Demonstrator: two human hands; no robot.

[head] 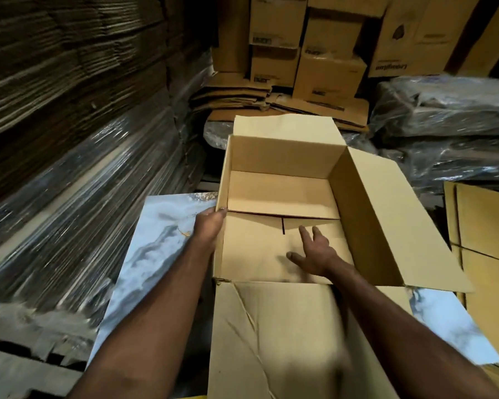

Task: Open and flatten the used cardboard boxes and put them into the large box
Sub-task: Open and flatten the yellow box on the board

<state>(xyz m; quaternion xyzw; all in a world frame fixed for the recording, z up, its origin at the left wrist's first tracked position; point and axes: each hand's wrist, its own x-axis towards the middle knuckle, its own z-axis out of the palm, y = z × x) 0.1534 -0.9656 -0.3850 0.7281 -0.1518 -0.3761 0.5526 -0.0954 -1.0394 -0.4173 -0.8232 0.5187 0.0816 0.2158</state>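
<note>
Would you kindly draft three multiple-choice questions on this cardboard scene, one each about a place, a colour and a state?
1. Where is the right hand?
A. Inside the large box, on the flattened cardboard
B. On the box stack at the back
C. On the marbled sheet

2. What colour is the sheet beside the large box?
A. Red
B. Marbled grey-white
C. Green

3. How does the left hand stand?
A. Hanging idle
B. Gripping the box's left wall
C. Flat on the floor

Answers: 1 A, its spread fingers lie on the cardboard in the box's bottom. 2 B, grey veins on white show left of the box. 3 B, its fingers curl over the wall's top edge.
</note>
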